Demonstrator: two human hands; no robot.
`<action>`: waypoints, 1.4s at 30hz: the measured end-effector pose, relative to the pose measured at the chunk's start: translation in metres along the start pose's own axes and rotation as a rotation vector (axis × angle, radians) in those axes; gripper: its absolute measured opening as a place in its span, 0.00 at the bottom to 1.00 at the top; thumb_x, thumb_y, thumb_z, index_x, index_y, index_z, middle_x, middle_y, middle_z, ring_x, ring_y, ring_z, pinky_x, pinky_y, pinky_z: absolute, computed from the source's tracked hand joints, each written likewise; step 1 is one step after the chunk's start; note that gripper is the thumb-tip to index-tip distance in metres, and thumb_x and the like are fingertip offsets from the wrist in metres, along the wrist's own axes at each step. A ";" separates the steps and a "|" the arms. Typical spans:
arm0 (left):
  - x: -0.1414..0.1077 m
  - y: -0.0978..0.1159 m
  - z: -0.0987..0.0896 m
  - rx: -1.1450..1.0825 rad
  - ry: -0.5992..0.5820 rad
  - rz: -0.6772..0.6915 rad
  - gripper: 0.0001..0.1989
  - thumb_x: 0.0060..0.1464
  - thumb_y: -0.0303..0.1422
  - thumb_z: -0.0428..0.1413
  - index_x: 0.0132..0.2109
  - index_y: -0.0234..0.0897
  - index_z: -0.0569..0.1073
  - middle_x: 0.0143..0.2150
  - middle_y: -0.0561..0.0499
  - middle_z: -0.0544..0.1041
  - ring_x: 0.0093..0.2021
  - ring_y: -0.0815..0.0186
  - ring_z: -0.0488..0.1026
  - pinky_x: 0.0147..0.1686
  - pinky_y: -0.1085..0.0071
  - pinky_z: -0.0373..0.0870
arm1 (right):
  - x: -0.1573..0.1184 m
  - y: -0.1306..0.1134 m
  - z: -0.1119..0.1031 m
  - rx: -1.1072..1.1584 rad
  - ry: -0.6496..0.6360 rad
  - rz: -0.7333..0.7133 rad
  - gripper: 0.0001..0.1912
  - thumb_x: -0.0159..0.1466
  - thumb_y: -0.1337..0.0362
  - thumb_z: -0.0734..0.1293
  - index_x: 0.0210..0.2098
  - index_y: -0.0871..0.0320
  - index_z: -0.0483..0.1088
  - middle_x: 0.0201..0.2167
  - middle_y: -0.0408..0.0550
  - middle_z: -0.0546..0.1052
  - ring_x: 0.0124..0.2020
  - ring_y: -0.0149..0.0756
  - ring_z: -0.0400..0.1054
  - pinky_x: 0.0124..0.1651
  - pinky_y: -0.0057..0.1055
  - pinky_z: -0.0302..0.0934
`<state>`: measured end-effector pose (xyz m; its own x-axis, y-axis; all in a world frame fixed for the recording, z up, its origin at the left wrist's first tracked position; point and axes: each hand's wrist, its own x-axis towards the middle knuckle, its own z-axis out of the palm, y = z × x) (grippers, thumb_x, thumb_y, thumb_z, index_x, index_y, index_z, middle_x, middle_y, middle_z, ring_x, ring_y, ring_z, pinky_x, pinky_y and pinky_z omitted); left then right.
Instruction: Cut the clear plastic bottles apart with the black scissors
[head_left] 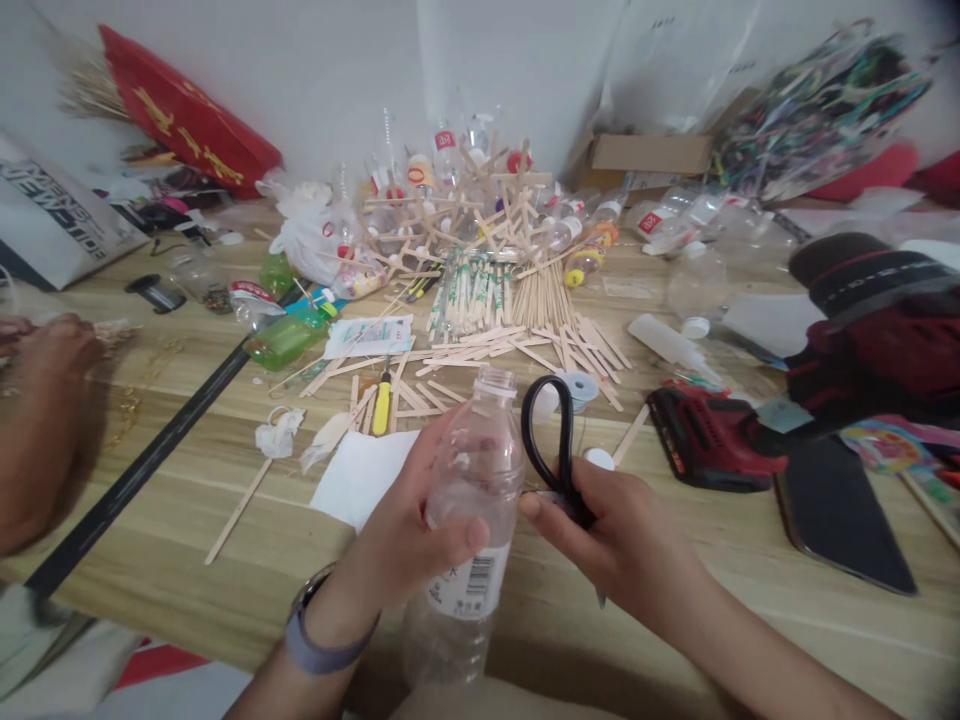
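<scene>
My left hand (427,510) is wrapped round a clear plastic bottle (480,450), thumb across its front. The bottle is uncapped, tilts slightly, and bears a white label with a barcode. My right hand (607,510) grips a pair of scissors (551,430) just right of the bottle. One black handle loop sticks up above the fingers, and a bit of metal shows below the hand; most of the blades are hidden. Under my left wrist side, a white sheet of paper (360,475) lies on the wooden table (277,610).
Wooden sticks (480,345) and a yellow screwdriver (382,400) lie ahead. A red cordless drill (712,440) and a dark phone (844,510) are at right. Plastic bottles pile at the back. Another person's hand (52,400) works at left, beyond a black strip (165,440).
</scene>
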<state>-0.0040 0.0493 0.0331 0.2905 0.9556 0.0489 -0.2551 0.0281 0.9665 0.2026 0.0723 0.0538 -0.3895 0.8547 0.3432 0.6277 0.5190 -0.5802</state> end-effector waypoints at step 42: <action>0.003 0.003 0.007 -0.004 -0.045 0.132 0.32 0.52 0.43 0.67 0.63 0.61 0.68 0.51 0.55 0.77 0.45 0.61 0.75 0.41 0.69 0.73 | -0.001 0.000 -0.007 -0.109 0.089 -0.194 0.33 0.74 0.41 0.51 0.23 0.57 0.61 0.13 0.37 0.61 0.12 0.26 0.53 0.17 0.24 0.45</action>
<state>0.0028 0.0501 0.0384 0.2954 0.9370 0.1866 -0.2973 -0.0954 0.9500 0.2073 0.0710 0.0583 -0.4520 0.7339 0.5070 0.6178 0.6676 -0.4156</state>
